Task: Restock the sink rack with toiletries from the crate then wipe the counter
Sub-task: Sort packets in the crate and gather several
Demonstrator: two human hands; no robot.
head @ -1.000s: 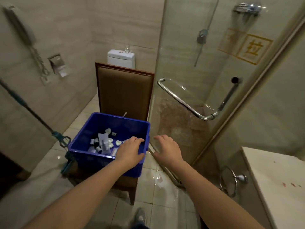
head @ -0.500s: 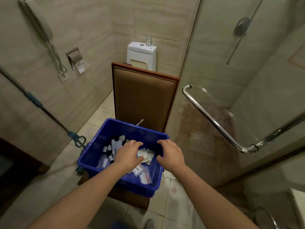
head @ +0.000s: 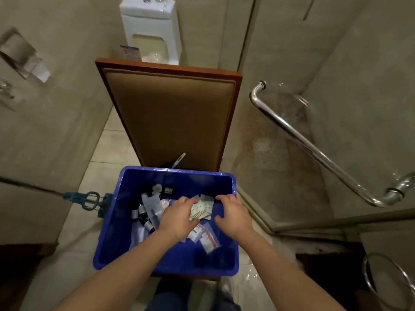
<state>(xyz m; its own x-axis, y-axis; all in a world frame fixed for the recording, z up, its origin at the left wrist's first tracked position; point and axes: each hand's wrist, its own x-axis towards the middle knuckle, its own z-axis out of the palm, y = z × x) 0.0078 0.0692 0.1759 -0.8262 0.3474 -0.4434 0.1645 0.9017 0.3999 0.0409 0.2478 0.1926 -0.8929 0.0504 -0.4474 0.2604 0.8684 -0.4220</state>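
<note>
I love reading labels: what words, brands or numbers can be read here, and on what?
Nothing here is legible.
White sachets in the blue crate: red print, too blurred to read.
Clear zip bags: red-striped labels, too small.
Card behind the chair: blurred.
Purple mark on the toilet tank: blurred.

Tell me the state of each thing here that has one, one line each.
crate: open-topped, on the chair, partly filled with toiletries.
left hand: in the crate, on white packets; hold unclear.
right hand: in the crate, fingers bent, nothing visibly held.
mop: head down beside the crate.
</note>
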